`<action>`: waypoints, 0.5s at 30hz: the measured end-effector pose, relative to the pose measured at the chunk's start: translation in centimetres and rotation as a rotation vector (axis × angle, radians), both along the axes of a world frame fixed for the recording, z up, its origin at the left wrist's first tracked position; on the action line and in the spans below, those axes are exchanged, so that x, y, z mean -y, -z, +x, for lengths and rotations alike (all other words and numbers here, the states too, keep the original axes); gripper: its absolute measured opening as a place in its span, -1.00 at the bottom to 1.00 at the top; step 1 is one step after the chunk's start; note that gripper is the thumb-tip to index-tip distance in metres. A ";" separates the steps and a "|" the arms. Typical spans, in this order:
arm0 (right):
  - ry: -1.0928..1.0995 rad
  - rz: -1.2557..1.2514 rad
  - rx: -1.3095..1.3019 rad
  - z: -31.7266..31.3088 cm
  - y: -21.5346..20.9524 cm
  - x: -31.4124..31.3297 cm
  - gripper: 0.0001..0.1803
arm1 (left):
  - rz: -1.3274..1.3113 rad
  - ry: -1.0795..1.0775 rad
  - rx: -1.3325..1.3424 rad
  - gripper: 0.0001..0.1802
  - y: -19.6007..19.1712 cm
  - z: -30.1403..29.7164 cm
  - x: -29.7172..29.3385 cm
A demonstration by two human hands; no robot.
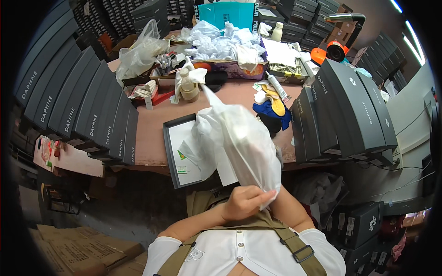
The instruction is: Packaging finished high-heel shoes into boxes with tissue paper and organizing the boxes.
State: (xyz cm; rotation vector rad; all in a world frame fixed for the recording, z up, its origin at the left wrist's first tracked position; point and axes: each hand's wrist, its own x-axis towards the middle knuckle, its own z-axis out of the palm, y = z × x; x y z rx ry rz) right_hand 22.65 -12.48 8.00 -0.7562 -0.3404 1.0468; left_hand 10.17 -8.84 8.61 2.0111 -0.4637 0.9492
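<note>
A white translucent bag [246, 133] hangs in front of me above the table's front edge. My left hand [246, 201] pinches the bag's open lower rim between thumb and fingers. My right forearm [290, 212] goes up into the bag. Inside it, my right hand shows only as a faint pinkish shape, so its fingers and anything in them are hidden. Behind and left of the bag lies an open dark shoebox [172, 161] with white lining and small green-and-white slips. Another crumpled white wrapping [205, 133] lies over the box.
Rows of dark shoeboxes stand at left [85, 101] and right [340, 106]. At the back, a purple carton [230, 69] holds crumpled white paper. A glue bottle [188, 85] stands before it. Blue cloth [269, 110] and a white tube [276, 85] lie near the right stack.
</note>
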 end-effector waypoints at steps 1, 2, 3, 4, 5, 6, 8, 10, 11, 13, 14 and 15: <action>0.012 -0.024 0.024 -0.1 -0.1 -0.2 -0.38 | -0.002 0.048 -0.008 -0.49 -0.2 0.0 0.6; 0.005 -0.020 0.033 -0.3 0.1 -1.1 -0.39 | 0.039 -0.008 -0.023 -0.48 0.5 0.3 0.3; 0.002 -0.015 0.048 -0.3 0.4 -1.9 -0.39 | 0.053 -0.021 -0.165 -0.45 0.8 0.4 -0.4; -0.002 -0.012 0.058 -0.5 0.8 -2.3 -0.39 | 0.103 0.068 -0.269 -0.39 0.7 -0.4 -0.7; 0.041 -0.031 0.087 0.3 0.6 -1.7 -0.39 | 0.150 0.215 -0.353 -0.33 -0.4 -0.3 -1.0; 0.046 -0.039 0.126 0.8 0.9 -1.6 -0.39 | 0.034 0.100 -0.382 -0.31 -0.1 -1.6 -1.6; -0.029 -0.041 0.246 0.3 1.8 -2.4 -0.39 | -0.664 -0.124 -0.377 -0.22 0.7 -2.8 -2.8; -0.154 -0.088 0.497 -1.7 1.9 -3.0 -0.40 | -1.519 -0.102 -0.410 -0.19 1.8 -3.4 -5.0; -0.183 -0.116 0.669 -2.6 1.7 -2.8 -0.40 | -1.780 0.029 -0.497 -0.22 2.9 -3.2 -6.8; -0.133 -0.043 1.081 -4.4 1.7 -3.5 -0.40 | -1.806 -0.285 -0.280 -0.25 5.3 -3.5 -9.3; -0.005 -0.005 1.280 -4.2 1.1 -2.8 -0.36 | -1.748 -0.264 -0.187 -0.29 4.5 -4.1 -10.9; 0.152 0.015 1.476 -4.1 0.5 -2.1 -0.31 | -1.693 -0.239 -0.090 -0.33 3.5 -4.8 -12.3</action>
